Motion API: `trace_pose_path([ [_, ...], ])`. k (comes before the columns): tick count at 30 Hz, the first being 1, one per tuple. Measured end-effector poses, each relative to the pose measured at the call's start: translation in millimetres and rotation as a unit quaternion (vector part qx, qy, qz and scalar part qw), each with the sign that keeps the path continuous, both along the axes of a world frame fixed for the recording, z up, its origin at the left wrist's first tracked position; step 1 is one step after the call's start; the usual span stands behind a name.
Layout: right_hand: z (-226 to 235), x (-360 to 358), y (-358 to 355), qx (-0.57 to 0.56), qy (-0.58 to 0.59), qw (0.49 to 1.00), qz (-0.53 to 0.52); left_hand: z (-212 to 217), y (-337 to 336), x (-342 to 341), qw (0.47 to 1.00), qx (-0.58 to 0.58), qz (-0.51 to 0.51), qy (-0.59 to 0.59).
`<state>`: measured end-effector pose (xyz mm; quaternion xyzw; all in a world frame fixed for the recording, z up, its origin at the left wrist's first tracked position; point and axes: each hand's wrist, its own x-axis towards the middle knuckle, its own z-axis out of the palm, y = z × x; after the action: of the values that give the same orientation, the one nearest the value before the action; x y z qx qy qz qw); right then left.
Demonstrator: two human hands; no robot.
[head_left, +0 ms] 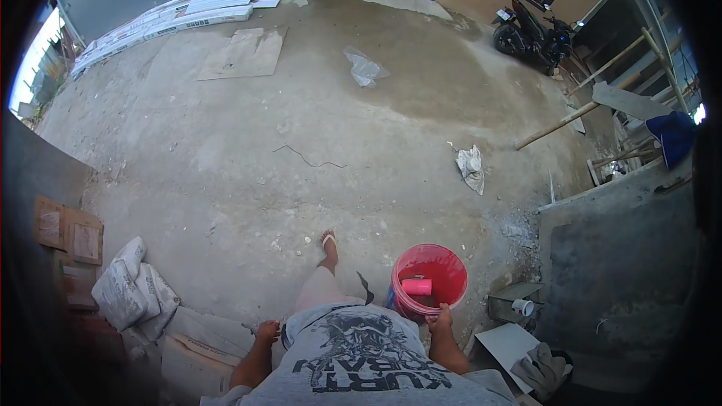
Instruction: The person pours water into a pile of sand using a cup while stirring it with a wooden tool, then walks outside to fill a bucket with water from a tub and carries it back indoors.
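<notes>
My right hand (pixel 441 317) grips the near rim of a red bucket (pixel 456 274), which hangs or stands at my right side. Whether its base touches the ground cannot be told. Inside the bucket lies a bright pink-red cylindrical cup or dipper (pixel 416 286), tipped on its side. Some dark residue shows low on the inner wall. My left hand (pixel 268 331) hangs beside my left hip, its fingers loosely bent, with nothing seen in it. One of my feet, in a light flip-flop, shows ahead of me on the concrete.
Bulging grey-white sacks (pixel 128 293) and cardboard boxes (pixel 79 237) lie at left. A crumpled white sack (pixel 471 169), a clear plastic sheet (pixel 365 68) and a thin wire (pixel 308 158) lie ahead. A motorcycle (pixel 532 36) and wooden poles (pixel 560 124) stand far right; a low wall (pixel 617 256) borders the right.
</notes>
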<state>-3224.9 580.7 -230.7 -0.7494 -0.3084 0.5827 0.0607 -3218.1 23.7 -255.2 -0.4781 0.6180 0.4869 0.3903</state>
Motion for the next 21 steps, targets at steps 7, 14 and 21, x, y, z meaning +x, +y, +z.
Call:
trace_pose_path([
  [7, -25.8, -187.2, -0.3, -0.018, -0.015, 1.0, 0.016, -118.4, -18.2, -237.2, 0.904, -0.069, -0.394, 0.15],
  [14, -61.5, -365.5, 28.6, -0.068, 0.043, 0.993, 0.081, -56.1, 60.3, -553.8, 0.937, -0.04, -0.086, 0.336],
  [21, -185.9, -558.4, 73.9, -0.246, 0.191, 0.939, 0.146, -89.5, 101.6, -738.6, 0.931, 0.009, 0.051, 0.362],
])
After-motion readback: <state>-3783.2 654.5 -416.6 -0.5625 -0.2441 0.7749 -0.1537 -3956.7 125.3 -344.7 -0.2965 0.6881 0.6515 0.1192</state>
